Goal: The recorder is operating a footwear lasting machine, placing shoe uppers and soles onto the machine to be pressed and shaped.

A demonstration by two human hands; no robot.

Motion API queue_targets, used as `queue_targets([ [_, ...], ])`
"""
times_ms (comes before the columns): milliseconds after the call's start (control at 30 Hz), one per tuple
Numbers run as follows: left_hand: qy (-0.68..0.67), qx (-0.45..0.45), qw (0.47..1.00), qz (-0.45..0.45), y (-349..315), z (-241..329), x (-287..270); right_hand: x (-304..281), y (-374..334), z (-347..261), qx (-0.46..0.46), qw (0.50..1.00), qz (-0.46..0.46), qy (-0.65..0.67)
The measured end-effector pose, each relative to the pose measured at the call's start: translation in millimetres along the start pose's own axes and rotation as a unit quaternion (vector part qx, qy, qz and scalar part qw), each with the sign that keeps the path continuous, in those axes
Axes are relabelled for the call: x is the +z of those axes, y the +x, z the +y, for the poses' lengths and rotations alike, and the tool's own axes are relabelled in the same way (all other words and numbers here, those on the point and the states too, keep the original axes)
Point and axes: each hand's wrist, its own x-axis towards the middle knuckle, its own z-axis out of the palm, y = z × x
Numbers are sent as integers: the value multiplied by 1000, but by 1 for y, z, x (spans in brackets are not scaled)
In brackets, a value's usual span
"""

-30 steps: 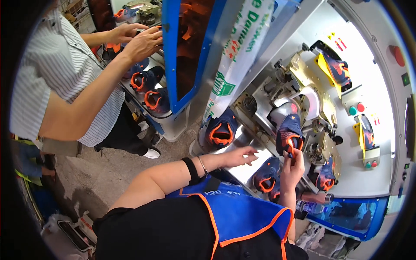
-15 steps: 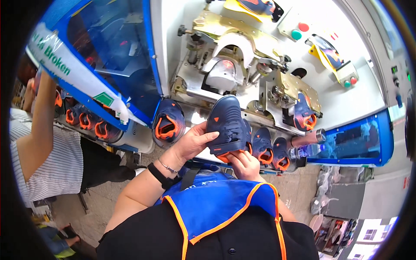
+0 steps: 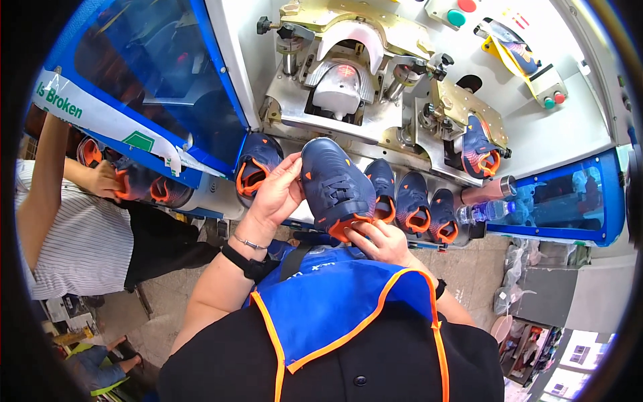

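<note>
Shoe upper (image 3: pixel 335 181), navy with orange trim; both hands grip it.

Navy shoe upper (image 3: pixel 335 182) with orange trim, held lifted, toe away, opening probably nearest

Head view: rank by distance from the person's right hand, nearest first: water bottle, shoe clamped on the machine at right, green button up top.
From the right hand, which grips the heel of the navy shoe:
1. Water bottle, lying on the shelf to its right.
2. Clamped shoe, up and right on the machine.
3. Green button, top of the panel.
</note>
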Motion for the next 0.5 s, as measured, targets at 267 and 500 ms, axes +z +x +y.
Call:
queue_targets([
  [267,-9,-7,1000,28,13,-17,2,-1,1,8,34,988,79,125],
  [500,226,46,970,-70,-3,-46,-17,18,92,1,-11,969,82,232],
])
